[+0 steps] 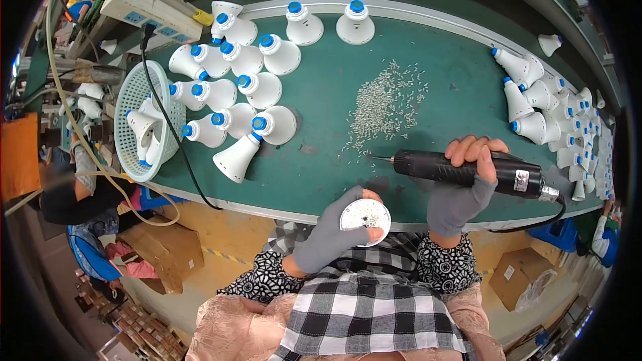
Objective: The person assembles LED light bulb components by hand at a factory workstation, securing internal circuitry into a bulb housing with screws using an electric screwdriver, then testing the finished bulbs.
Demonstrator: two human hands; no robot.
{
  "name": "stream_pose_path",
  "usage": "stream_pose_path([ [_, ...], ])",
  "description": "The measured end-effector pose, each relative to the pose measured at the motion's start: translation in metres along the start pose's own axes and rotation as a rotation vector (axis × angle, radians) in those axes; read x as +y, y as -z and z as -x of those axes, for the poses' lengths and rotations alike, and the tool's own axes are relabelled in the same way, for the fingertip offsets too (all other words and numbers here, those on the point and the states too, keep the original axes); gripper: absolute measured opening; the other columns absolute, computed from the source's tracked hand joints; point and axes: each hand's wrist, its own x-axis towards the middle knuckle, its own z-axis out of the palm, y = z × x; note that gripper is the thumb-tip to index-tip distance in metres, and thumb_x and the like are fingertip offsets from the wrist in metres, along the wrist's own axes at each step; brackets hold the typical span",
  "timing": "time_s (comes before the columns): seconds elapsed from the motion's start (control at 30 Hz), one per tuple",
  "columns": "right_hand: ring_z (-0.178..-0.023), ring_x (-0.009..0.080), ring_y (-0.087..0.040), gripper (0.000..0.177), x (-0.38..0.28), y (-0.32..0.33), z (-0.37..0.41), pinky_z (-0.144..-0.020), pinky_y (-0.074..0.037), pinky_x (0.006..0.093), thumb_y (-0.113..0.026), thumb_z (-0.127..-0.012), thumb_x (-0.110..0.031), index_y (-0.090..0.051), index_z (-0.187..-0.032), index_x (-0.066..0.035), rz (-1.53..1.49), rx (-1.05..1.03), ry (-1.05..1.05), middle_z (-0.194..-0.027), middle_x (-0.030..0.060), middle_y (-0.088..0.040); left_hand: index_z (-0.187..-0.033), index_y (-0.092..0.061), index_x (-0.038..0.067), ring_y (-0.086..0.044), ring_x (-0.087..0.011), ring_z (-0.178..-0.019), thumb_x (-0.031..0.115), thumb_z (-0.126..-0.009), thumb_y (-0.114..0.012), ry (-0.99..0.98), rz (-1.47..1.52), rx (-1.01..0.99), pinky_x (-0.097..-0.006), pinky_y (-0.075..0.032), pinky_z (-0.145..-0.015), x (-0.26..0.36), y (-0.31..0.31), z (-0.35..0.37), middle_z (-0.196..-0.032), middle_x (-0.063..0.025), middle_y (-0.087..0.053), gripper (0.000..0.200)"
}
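Observation:
My left hand point(341, 227), in a grey fingerless glove, grips a white round lamp part point(365, 221) at the table's front edge, its flat face with a small board turned up. In my right hand point(468, 177), gloved the same way, is a black electric screwdriver point(441, 167). Its bit points left, close to the lower end of a pile of small screws point(382, 103) on the green table point(321, 154). White lamp housings with blue caps point(275, 125) stand and lie left of the pile.
A pale green basket point(124, 120) with housings stands at the left, a black cable beside it. A power strip point(150, 13) is at the upper left. More housings point(531, 127) crowd the right side. Another person's arm point(83, 167) shows at the far left.

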Motion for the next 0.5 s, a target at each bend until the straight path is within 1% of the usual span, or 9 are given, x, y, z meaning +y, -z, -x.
stream_pose_path([
  [0.03,-0.066,0.0174,-0.049,0.022,0.003,-0.003,0.001,-0.070,-0.044,0.0359,-0.058,-0.084,-0.011,-0.048,-0.103,-0.006,0.002,0.020,0.008,-0.076,0.0048,-0.045,-0.115,-0.056,0.006,-0.055,-0.0092,-0.097,0.015,-0.078,-0.075,0.004,0.011,0.003,-0.0243,-0.046,-0.084,0.000,0.001,0.001,-0.109,-0.0019,-0.057,0.043],
  [0.27,-0.065,0.0172,-0.049,0.021,0.015,-0.002,0.001,-0.068,-0.043,0.0346,-0.059,-0.085,-0.013,-0.048,-0.102,-0.005,0.077,0.014,0.032,-0.074,0.0055,-0.045,-0.115,-0.057,0.006,-0.055,-0.0101,-0.098,0.016,-0.078,-0.075,-0.037,-0.026,-0.018,-0.0249,-0.045,-0.086,-0.003,0.007,0.001,-0.110,-0.0026,-0.057,0.042],
  [0.37,-0.066,0.0167,-0.049,0.020,0.016,-0.003,0.001,-0.069,-0.043,0.0342,-0.058,-0.086,-0.014,-0.048,-0.101,-0.005,0.099,0.031,0.034,-0.073,0.0050,-0.044,-0.114,-0.057,0.006,-0.054,-0.0121,-0.102,0.016,-0.078,-0.076,-0.078,-0.072,-0.010,-0.0263,-0.045,-0.088,-0.005,0.008,0.001,-0.115,-0.0049,-0.055,0.042],
  [0.5,-0.068,0.0152,-0.046,0.017,-0.001,-0.002,-0.003,-0.070,-0.041,0.0332,-0.057,-0.087,-0.015,-0.046,-0.098,-0.006,0.068,0.052,0.006,-0.074,0.0026,-0.043,-0.111,-0.059,0.006,-0.054,-0.0194,-0.107,0.013,-0.075,-0.075,-0.395,-0.459,0.054,-0.0300,-0.045,-0.090,-0.004,0.014,-0.006,-0.125,-0.0099,-0.052,0.040],
])
